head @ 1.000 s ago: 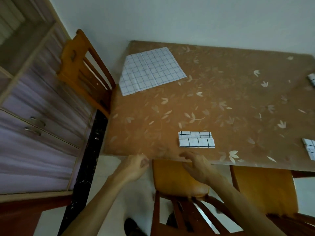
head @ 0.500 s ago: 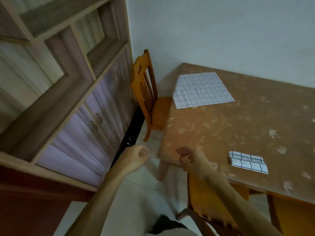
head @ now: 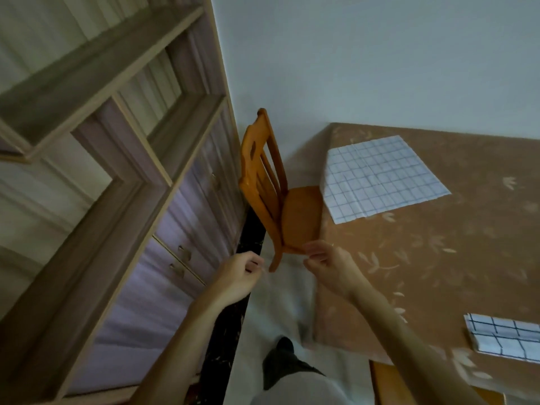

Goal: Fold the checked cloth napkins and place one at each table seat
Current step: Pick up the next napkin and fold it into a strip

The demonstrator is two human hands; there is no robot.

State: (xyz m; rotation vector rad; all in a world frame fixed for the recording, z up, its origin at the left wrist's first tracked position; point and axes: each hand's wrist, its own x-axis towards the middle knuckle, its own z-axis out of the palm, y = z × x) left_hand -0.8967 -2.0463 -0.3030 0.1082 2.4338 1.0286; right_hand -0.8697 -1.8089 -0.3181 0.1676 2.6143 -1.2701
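An unfolded white checked napkin [head: 380, 176] lies flat at the far left end of the brown leaf-patterned table [head: 438, 258], in front of an orange wooden chair [head: 268, 182]. A folded checked napkin [head: 505, 336] rests near the table's front edge at the right. My left hand [head: 238, 277] hovers over the floor beside the table corner, fingers loosely curled and holding nothing. My right hand [head: 331, 266] is raised at the table's left edge, fingers slightly bent and apart, also holding nothing.
A tall wooden cabinet with shelves and drawers [head: 131, 200] fills the left side. A dark strip [head: 228, 331] runs along its base. Another orange chair seat [head: 391, 384] shows at the bottom right. My dark shoe [head: 282, 349] stands on the pale floor.
The view has swung left and along the table's short side. Both hands have left the folded napkin and risen toward the end chair; the unfolded napkin now looks closer.
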